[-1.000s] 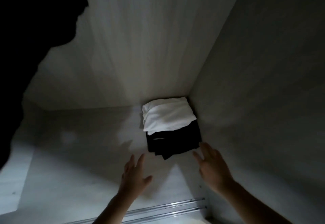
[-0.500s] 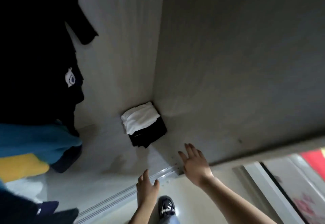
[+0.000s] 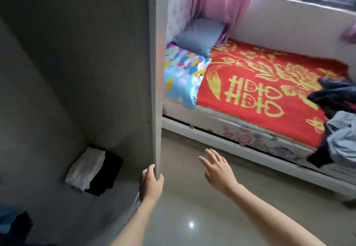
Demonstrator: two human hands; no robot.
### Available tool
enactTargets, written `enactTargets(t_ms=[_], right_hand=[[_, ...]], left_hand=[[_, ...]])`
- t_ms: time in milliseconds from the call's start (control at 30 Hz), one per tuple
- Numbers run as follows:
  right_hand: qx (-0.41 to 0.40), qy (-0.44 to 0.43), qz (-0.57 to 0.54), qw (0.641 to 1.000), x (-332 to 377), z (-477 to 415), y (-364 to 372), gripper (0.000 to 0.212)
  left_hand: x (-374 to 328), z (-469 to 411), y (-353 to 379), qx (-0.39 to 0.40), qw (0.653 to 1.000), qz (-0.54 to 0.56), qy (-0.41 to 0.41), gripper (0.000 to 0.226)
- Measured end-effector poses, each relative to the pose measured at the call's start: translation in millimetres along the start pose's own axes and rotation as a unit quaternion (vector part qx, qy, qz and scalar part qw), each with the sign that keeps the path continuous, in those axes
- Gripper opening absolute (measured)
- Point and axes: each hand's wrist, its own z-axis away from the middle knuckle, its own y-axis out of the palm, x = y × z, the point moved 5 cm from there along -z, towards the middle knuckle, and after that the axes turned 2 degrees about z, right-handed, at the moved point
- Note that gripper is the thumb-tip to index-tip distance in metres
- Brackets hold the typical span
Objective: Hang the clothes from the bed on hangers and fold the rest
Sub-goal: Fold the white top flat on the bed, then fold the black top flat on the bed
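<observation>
- Left hand (image 3: 152, 183): the grip clasps the front edge of the wardrobe panel (image 3: 154, 72), with fingers on the inner face and the thumb on the outer face.
- Right hand (image 3: 216, 170): the grip is released, fingers straight and spread. It is held in the air above the floor (image 3: 192, 207) and touches nothing.
- Clothes (image 3: 342, 137): an unfolded heap, a dark garment above a pale blue one. It lies at the right end of the bed (image 3: 231, 135), and part of it hangs over the side.
- Folded stack (image 3: 92, 170): a white item on a black item, on the wardrobe bottom, near the panel's inner face.
- Red blanket (image 3: 250, 91): it has a gold pattern and covers the bed. A blue pillow (image 3: 200, 33) lies at the far end, beside a pink curtain (image 3: 221, 0).
</observation>
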Motion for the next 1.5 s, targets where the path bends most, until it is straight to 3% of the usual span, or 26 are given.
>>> enactTargets(t_ms=[233, 400, 633, 867, 1000, 1233, 1367, 1500], right_hand=[[-0.016, 0.142, 0.047, 0.989, -113, 154, -34, 0.065], [-0.026, 0.267, 0.067, 0.961, -168, 291, -60, 0.059], [-0.047, 0.475, 0.095, 0.874, -197, 516, -96, 0.058], [-0.052, 0.629, 0.128, 0.765, -172, 666, -102, 0.055], [-0.056, 0.679, 0.142, 0.718, -166, 697, -98, 0.056], [-0.103, 0.708, 0.148, 0.682, -222, 687, -113, 0.056], [-0.179, 0.753, 0.124, 0.621, -288, 687, -139, 0.051], [-0.160, 0.806, 0.107, 0.560, -346, 696, -146, 0.052]], left_hand=[[-87, 64, 91, 0.107, 0.987, -0.030, 0.118, 0.046], [-127, 140, 180, 0.196, 0.960, -0.069, 0.190, 0.042], [-166, 311, 311, 0.335, 0.876, -0.118, 0.325, 0.041], [-172, 455, 390, 0.457, 0.751, -0.171, 0.445, 0.044], [-173, 488, 420, 0.491, 0.707, -0.192, 0.471, 0.047], [-198, 492, 496, 0.543, 0.658, -0.195, 0.484, 0.045], [-240, 475, 541, 0.555, 0.643, -0.191, 0.492, 0.045], [-296, 449, 585, 0.547, 0.632, -0.190, 0.515, 0.044]])
